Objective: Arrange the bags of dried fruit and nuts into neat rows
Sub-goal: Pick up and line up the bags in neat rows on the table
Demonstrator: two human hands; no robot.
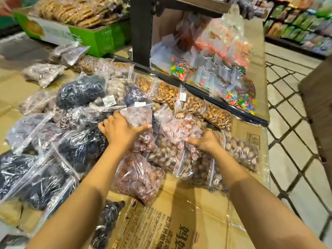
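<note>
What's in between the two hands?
In the head view, clear bags fill the gap between the left hand and the right hand: a bag of round brown nuts, with a pinkish bag just beyond it.

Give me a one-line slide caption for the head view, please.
Left hand holds a reddish fruit bag and right hand grips a pink fruit bag amid nut bags on cardboard.

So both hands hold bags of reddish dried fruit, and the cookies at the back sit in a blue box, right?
Not quite: the head view shows the cookie box is green, not blue. The left hand does hold the left reddish bag, the right hand the right reddish bag.
</note>
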